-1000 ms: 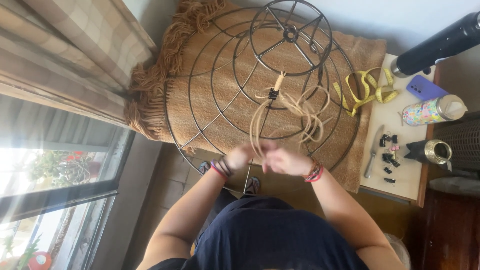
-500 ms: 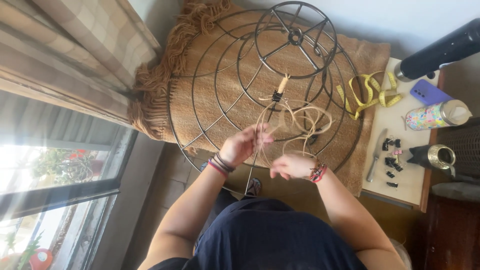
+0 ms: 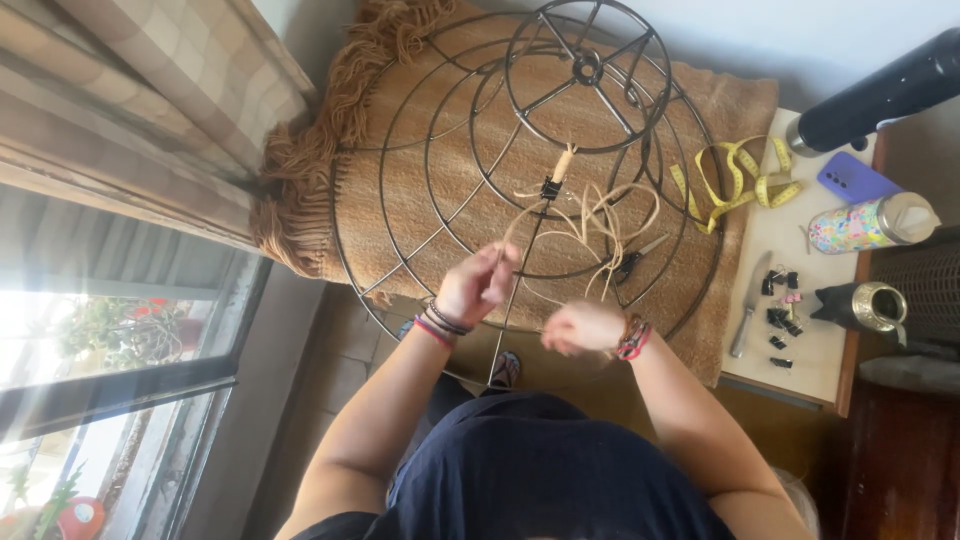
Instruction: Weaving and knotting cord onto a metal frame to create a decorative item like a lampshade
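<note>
A large black wire lampshade frame (image 3: 440,120) lies on a tan fringed woven mat (image 3: 400,210). A pale rattan strand (image 3: 600,215) is wound onto one vertical rib near a black clip (image 3: 549,187) and loops loosely over the mat. My left hand (image 3: 478,285) pinches the strand beside the rib, fingers closed on it. My right hand (image 3: 580,327) is closed on the strand's lower part, below and right of the left hand. Small scissors (image 3: 632,262) lie inside the frame near the loops.
A white side table (image 3: 800,260) at right carries a yellow tape measure (image 3: 735,175), purple phone (image 3: 855,180), floral bottle (image 3: 868,222), knife (image 3: 748,305), binder clips (image 3: 780,300) and a metal cup (image 3: 872,305). A black cylinder (image 3: 885,90) lies behind. Window and curtain (image 3: 150,120) at left.
My hands have moved apart: the left rose along the rib, the right dropped down and right, drawing the strand out. The view shifted slightly.
</note>
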